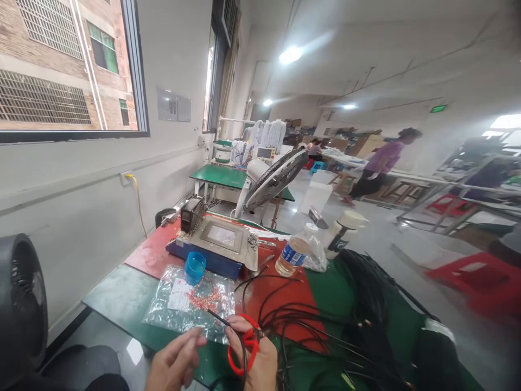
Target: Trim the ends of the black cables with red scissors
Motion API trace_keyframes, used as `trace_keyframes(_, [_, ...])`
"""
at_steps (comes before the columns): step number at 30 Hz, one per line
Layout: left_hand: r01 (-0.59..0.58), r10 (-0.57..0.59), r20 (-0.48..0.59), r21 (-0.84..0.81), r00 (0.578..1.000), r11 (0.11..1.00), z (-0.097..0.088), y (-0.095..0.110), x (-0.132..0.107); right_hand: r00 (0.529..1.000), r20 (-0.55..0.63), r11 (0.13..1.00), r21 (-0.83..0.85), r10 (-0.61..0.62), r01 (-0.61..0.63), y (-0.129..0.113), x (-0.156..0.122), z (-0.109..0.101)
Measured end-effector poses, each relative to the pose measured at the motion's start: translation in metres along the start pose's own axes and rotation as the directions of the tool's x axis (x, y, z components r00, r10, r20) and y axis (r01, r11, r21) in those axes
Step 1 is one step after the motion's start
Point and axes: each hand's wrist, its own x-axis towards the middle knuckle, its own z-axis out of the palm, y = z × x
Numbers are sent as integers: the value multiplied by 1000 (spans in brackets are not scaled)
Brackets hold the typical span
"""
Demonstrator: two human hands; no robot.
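Observation:
My right hand [262,358] is closed around red-handled scissors [233,363] and also grips a black cable [220,317]. The cable's free end points up and to the left, over a clear plastic bag [158,310]. Just left of it, my left hand [175,361] is held with fingers partly bent and index stretched out; nothing shows in it. Small red and pale bits [205,298] lie scattered on the bag. On the bag's far side stands a blue cup [195,268]. More black cables [299,315] spread over the table to the right.
A solder pot with a small fan [193,214] stands behind the bag. Right of it are a bottle of liquid [292,255] and a white canister [345,231]. A thick black cable bundle [366,288] covers the right side. A black fan [22,304] stands at left; a person [382,160] walks beyond.

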Motion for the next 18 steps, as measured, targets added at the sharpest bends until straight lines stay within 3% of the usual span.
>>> trace_keyframes(2, [98,-90,60,-135,994,986,24,3,-7,998,31,998,16,-63,62,11,-10,0])
trace_keyframes(4, [123,-108,78,-225,991,967,37,3,-11,985,80,988,11,-153,153,18,-16,0])
trace_keyframes(7, [122,-101,78,-340,992,932,38,1,-14,941,206,958,-43,-270,284,22,-22,-3])
trace_keyframes(10, [68,-72,-2,-331,997,941,28,-2,-12,883,352,924,-109,-310,367,19,-26,-8])
trace_keyframes(12, [-10,-10,-77,-255,997,967,17,-3,-9,913,349,944,-171,-211,284,15,-28,-11])
trace_keyframes(14, [-72,55,-103,-167,993,983,6,-6,-6,957,291,971,-227,-5,74,10,-29,-13])
trace_keyframes(16, [-110,103,-94,-75,990,991,-1,-8,-3,930,309,963,-238,201,-129,2,-27,-15])
trace_keyframes(18, [-166,167,-47,20,985,986,-6,-11,-1,857,398,941,-217,328,-259,-7,-24,-16])
